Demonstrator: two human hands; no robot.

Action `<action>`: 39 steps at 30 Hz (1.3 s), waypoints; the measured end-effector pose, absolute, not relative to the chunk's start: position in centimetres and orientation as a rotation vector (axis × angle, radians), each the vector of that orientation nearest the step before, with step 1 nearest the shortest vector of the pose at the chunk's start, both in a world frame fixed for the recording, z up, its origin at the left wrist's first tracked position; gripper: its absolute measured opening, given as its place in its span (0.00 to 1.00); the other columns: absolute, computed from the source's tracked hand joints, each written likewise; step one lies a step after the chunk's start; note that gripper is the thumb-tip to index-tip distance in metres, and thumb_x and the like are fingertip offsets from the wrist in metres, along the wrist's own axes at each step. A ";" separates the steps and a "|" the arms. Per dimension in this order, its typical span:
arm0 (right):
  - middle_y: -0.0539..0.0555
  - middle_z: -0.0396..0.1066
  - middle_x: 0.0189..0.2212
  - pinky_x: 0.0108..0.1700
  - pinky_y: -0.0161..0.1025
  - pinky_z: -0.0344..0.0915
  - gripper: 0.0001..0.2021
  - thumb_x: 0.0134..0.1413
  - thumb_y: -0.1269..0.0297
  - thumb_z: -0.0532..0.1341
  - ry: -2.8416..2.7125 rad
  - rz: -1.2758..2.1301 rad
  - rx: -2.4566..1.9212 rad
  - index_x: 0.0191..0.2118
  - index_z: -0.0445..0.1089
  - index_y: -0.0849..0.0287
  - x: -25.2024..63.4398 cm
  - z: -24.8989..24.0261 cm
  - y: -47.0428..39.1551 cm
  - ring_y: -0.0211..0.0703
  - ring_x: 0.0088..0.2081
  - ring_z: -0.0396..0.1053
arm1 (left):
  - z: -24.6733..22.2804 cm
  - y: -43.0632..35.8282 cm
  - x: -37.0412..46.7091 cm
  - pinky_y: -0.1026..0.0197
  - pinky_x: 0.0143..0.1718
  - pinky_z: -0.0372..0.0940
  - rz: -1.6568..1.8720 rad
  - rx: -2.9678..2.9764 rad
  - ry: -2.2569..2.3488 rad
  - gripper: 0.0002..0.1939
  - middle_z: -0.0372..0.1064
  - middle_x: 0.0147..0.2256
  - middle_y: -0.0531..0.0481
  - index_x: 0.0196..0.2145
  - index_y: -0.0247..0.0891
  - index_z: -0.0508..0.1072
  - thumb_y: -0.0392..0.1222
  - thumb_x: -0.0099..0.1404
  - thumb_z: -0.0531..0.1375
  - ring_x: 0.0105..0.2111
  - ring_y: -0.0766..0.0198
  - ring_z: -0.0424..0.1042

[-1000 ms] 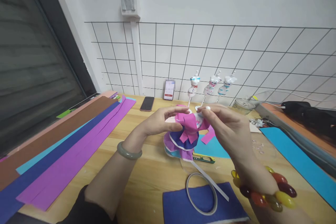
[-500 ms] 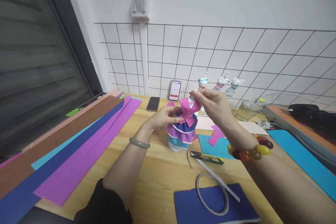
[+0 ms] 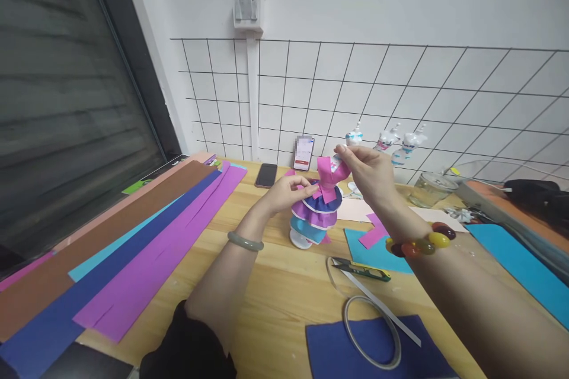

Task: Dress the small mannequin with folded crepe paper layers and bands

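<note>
Nearest me, a navy sheet (image 3: 324, 349) is lying on the wooden table (image 3: 271, 308), with a thin ring-shaped roll (image 3: 398, 349) resting partly over it; a white strip (image 3: 386, 311) is stretching from the sheet to green-and-yellow thread snips (image 3: 364, 269). Just beyond, a small dress form (image 3: 336, 163) is leaning to my right in a tiered dress (image 3: 315, 218) of navy, purple and turquoise ruffles, a pink bodice piece (image 3: 326, 173) wrapping its patterned torso. I cannot tell whether its white base (image 3: 300, 240) is touching the wood. My right hand (image 3: 373, 174) is pinching the form's top between thumb and fingers. My left hand (image 3: 287, 194) is resting its fingertips close together against the pink at the waist; whether they are clamping it, I cannot tell. I appear to be adjusting the bodice, and any next move is calling for a firm hold above and light fingers below. To my left, long coloured strips (image 3: 146, 266) are lying overlapped; to my right, pink scraps (image 3: 373, 232) are covering part of a turquoise sheet (image 3: 395, 260). Farther back, a dark phone (image 3: 266, 174) is lying flat, a lit phone (image 3: 304, 153) is leaning upright, three miniature dress forms (image 3: 354, 135) are standing, and a wire grid (image 3: 320, 42) is lining the white wall.
</note>
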State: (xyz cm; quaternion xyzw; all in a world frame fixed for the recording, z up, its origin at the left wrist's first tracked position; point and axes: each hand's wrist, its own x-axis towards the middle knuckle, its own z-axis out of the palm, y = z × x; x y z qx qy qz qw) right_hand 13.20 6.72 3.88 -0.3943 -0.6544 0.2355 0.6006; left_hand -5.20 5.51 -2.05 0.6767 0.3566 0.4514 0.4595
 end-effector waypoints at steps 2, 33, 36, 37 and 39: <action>0.49 0.71 0.19 0.29 0.35 0.63 0.14 0.50 0.52 0.64 -1.515 0.548 -0.917 0.27 0.75 0.59 13.1 3.9 6.6 0.36 0.22 0.66 | -2.1 5.5 -5.2 0.59 0.36 0.63 1.103 1.678 0.869 0.16 0.72 0.32 0.47 0.27 0.34 0.72 0.52 0.57 0.62 0.34 0.62 0.70; 0.49 0.70 0.19 0.23 0.34 0.60 0.16 0.51 0.49 0.62 -1.565 0.556 -0.934 0.31 0.76 0.59 12.6 4.4 4.9 0.35 0.21 0.63 | -3.1 6.0 -5.3 0.51 0.53 0.59 1.117 1.535 0.528 0.28 0.64 0.52 0.41 0.50 0.40 0.66 0.37 0.51 0.68 0.56 0.53 0.60; 0.51 0.73 0.25 0.29 0.35 0.64 0.15 0.50 0.52 0.64 -1.527 0.591 -0.889 0.37 0.76 0.59 12.4 4.4 4.6 0.37 0.25 0.67 | -2.2 5.5 -4.9 0.50 0.56 0.55 1.150 1.582 0.463 0.32 0.62 0.56 0.40 0.55 0.41 0.62 0.39 0.54 0.66 0.59 0.53 0.58; 0.52 0.74 0.27 0.31 0.36 0.65 0.15 0.49 0.53 0.65 -1.525 0.606 -0.862 0.38 0.75 0.59 12.3 4.4 4.6 0.37 0.27 0.68 | -1.9 5.3 -4.7 0.50 0.57 0.54 1.192 1.605 0.463 0.32 0.60 0.57 0.41 0.56 0.42 0.62 0.39 0.55 0.66 0.59 0.53 0.57; 0.52 0.75 0.30 0.34 0.37 0.66 0.14 0.49 0.55 0.65 -1.532 0.640 -0.823 0.38 0.75 0.60 12.0 4.4 4.6 0.37 0.29 0.69 | -1.6 5.0 -4.3 0.51 0.58 0.53 1.278 1.655 0.515 0.32 0.60 0.58 0.44 0.55 0.43 0.62 0.40 0.53 0.67 0.60 0.53 0.56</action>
